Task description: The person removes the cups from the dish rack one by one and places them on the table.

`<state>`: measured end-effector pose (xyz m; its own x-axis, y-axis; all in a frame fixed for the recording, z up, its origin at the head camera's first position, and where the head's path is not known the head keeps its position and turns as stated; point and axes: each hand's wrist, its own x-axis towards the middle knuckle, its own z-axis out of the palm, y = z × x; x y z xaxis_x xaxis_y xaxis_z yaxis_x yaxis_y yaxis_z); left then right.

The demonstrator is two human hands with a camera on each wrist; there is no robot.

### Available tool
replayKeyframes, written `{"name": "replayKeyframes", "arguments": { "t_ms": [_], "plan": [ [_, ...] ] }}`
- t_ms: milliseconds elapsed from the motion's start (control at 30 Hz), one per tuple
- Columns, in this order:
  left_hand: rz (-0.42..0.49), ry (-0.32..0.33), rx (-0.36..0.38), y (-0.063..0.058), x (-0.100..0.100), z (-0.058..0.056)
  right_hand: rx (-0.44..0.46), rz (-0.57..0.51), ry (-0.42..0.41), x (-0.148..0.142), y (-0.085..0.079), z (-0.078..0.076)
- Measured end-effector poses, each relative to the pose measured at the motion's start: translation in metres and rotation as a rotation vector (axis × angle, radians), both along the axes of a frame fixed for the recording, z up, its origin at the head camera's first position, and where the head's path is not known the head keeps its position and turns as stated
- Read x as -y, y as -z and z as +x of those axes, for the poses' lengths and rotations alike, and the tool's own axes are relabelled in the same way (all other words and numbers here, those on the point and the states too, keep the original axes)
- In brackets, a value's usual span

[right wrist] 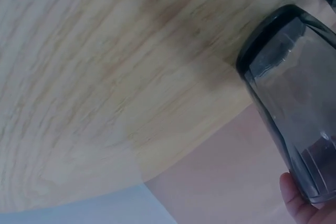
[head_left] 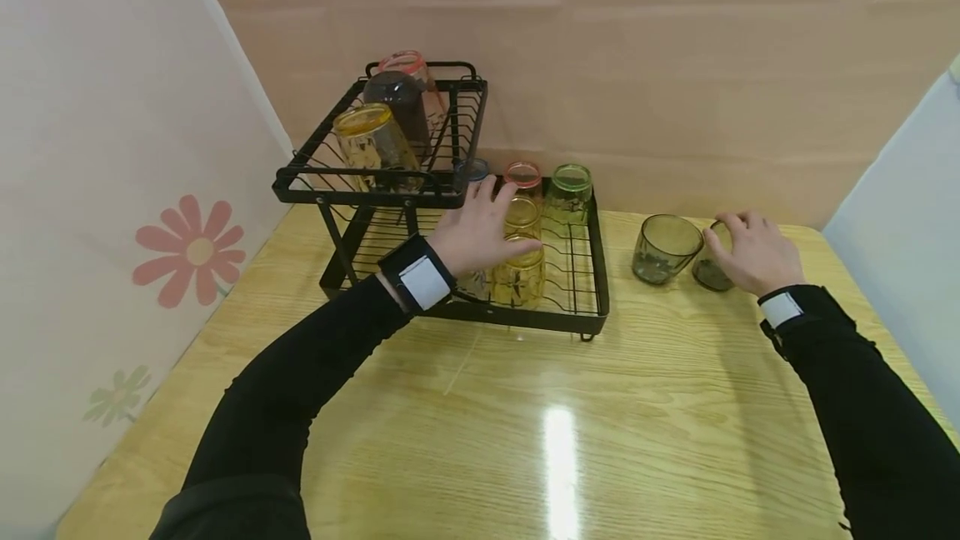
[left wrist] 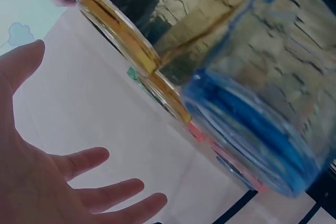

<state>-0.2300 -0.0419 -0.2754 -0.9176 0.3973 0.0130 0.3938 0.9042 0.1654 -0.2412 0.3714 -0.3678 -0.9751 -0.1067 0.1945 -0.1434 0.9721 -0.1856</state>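
My left hand [head_left: 476, 232] is over the lower rack with its fingers spread, holding nothing. In the left wrist view a gap shows between its fingers [left wrist: 126, 187] and the blue-rimmed glass [left wrist: 257, 129]. Close by in the rack are yellow glasses [head_left: 519, 280], a red-rimmed glass [head_left: 523, 176] and a green glass [head_left: 570, 194], all upside down. At the right, my right hand [head_left: 759, 257] grips a smoky grey glass [right wrist: 294, 87] near its rim, as it stands upright on the table. Another smoky glass [head_left: 663, 250] stands upright just left of it.
The black two-tier dish rack [head_left: 600, 298] stands left of centre on the wooden table [head_left: 465, 432]. Its upper tier holds a yellow glass [head_left: 375, 144], a dark glass [head_left: 401, 107] and a pink-rimmed glass [head_left: 435, 102]. A pinkish wall [head_left: 675, 90] rises behind.
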Motion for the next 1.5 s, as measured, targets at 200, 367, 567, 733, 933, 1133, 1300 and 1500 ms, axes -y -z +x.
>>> {"name": "replayKeyframes", "arguments": {
  "t_ms": [200,367,567,733,933,1133,1300,1500],
  "plan": [
    [-0.022,-0.006,0.005,0.002,-0.002,0.001,0.002,-0.059,0.001,0.001,-0.015,0.0],
    [-0.077,0.066,-0.079,0.011,-0.011,0.005,-0.063,-0.123,-0.056,0.018,-0.039,0.0],
    [-0.082,0.08,-0.06,0.023,-0.019,0.009,-0.094,-0.163,-0.117,0.039,-0.069,0.007],
    [-0.133,0.094,-0.09,0.029,-0.023,0.013,-0.093,-0.146,-0.146,0.049,-0.091,0.017],
    [-0.138,0.112,-0.113,0.037,-0.027,0.015,-0.108,-0.112,-0.186,0.061,-0.102,0.033],
    [-0.172,0.132,-0.123,0.047,-0.03,0.013,-0.162,-0.086,-0.257,0.07,-0.094,0.048],
    [-0.176,0.121,-0.111,0.051,-0.032,0.011,-0.189,-0.071,-0.299,0.076,-0.089,0.058],
    [-0.163,0.131,-0.175,0.06,-0.033,0.009,-0.229,-0.015,-0.341,0.081,-0.08,0.067]
  ]
}}
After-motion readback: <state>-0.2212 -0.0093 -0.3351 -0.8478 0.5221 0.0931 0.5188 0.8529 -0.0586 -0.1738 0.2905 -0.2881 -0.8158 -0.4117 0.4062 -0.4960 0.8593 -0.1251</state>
